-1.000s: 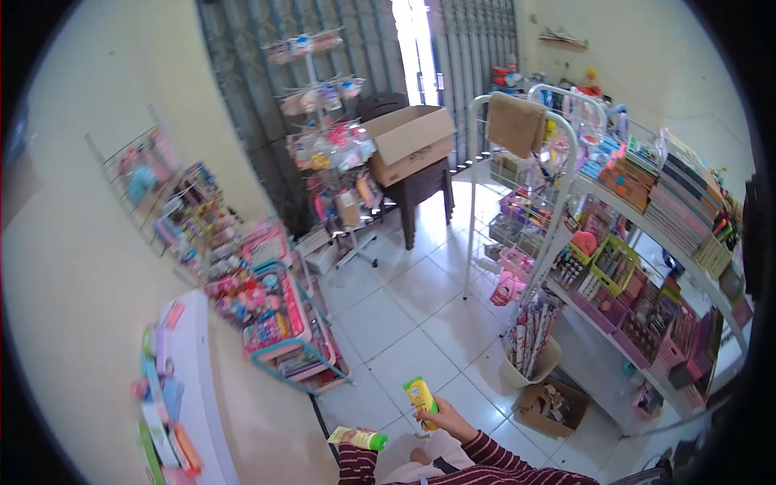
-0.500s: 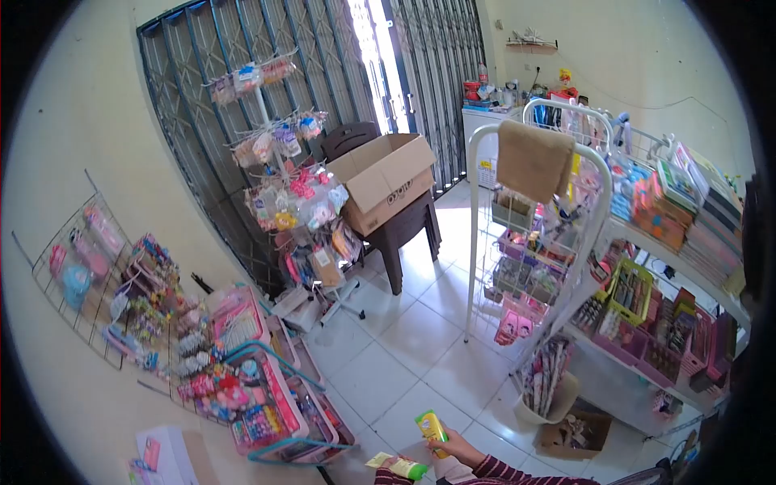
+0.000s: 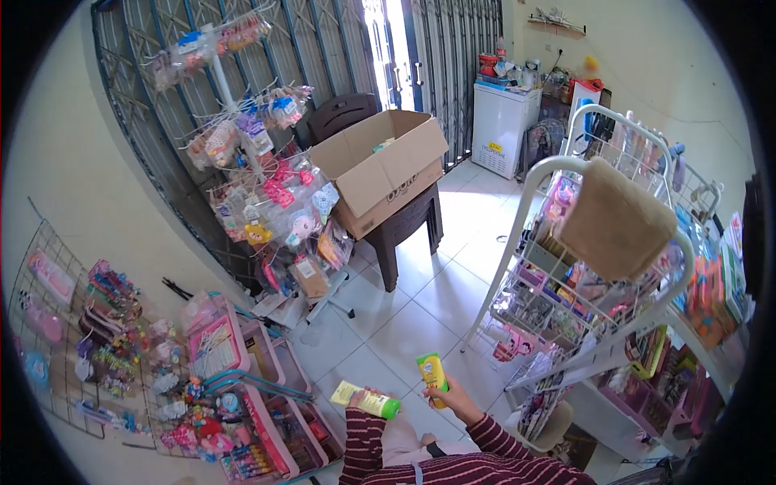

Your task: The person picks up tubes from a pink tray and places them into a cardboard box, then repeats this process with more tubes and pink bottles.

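At the bottom middle of the head view, my left hand (image 3: 356, 397) is closed around a pale yellow tube (image 3: 373, 402) with a bright green cap. The tube lies almost level, its cap pointing right. My right hand (image 3: 459, 402) grips a yellow and green pack (image 3: 434, 377), held nearly upright with its top tilted left. Whether this pack is a tube or a flat box I cannot make out. A small gap separates the two items. Striped sleeves cover both forearms.
Ahead, an open cardboard box (image 3: 384, 179) rests on a dark plastic chair (image 3: 404, 234). A hanging-goods stand (image 3: 230, 101) is left of it. Pink baskets (image 3: 279, 440) of small goods fill the lower left. On the right stands a white wire rack (image 3: 505, 267) with a brown cloth (image 3: 618, 218).
My view has come closer to the cardboard box and the racks. Both hands show higher in the picture, still holding the same two items, and more of my sleeves is visible.
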`<state>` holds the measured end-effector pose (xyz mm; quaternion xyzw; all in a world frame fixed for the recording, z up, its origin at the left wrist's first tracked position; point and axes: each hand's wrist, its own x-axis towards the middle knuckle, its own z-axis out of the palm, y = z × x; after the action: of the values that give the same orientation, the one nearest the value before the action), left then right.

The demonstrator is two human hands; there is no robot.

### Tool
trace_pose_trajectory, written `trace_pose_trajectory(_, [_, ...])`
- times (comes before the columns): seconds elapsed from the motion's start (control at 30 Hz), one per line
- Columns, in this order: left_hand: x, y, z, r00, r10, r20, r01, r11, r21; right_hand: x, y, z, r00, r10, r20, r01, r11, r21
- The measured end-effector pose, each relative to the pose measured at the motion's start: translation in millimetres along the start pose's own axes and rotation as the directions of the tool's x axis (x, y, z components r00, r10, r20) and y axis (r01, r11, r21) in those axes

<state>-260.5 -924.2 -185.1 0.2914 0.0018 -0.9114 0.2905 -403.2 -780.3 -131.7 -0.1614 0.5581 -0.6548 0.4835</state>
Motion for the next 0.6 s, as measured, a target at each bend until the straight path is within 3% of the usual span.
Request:
trace_pose_trajectory(0.1, [42, -3, -17, 0.999, -0.029, -0.024, 0.028, 0.999, -0.038, 34, 14, -17, 0.995, 0.077, -0.064, -0.074, 0.996, 0.048])
trace_pose_trajectory(0.23, [125, 2, -48, 0.978, -0.145, -0.151, 0.175, 0.963, 0.204, 101, 5, -21, 0.992, 0.083, -0.093, -0.068, 0.986, 0.150])
trace_pose_trajectory(0.33, [206, 31, -31, 0.949, -0.169, -0.267, 0.266, 0.883, 0.387, 178, -37, -15, 0.990, 0.135, -0.033, -0.131, 0.985, 0.113])
trace_pose_trajectory(0.37, [229, 39, -22, 0.946, -0.171, -0.276, 0.271, 0.882, 0.385, 210, -45, -17, 0.999, 0.035, -0.016, -0.034, 0.999, 0.020])
trace_pose_trajectory(0.4, [262, 44, -8, 0.960, -0.195, -0.202, 0.252, 0.915, 0.314, 238, -56, -20, 0.998, -0.061, 0.011, 0.061, 0.995, -0.075])
trace_pose_trajectory(0.5, [354, 57, 47, 0.975, -0.219, 0.025, 0.216, 0.973, 0.075, 306, -132, -15, 0.993, -0.112, 0.046, 0.112, 0.994, 0.006])
trace_pose_trajectory(0.53, [356, 65, 96, 0.980, -0.186, 0.069, 0.176, 0.975, 0.132, 325, -157, -15, 0.987, -0.158, 0.025, 0.159, 0.987, -0.018])
trace_pose_trajectory(0.57, [381, 73, 114, 0.972, -0.217, 0.085, 0.212, 0.975, 0.064, 342, -176, -16, 0.980, -0.198, -0.014, 0.198, 0.980, -0.009])
trace_pose_trajectory(0.6, [343, 80, 199, 0.986, -0.157, 0.062, 0.145, 0.975, 0.166, 356, -191, -18, 0.971, -0.233, -0.054, 0.233, 0.972, 0.001])
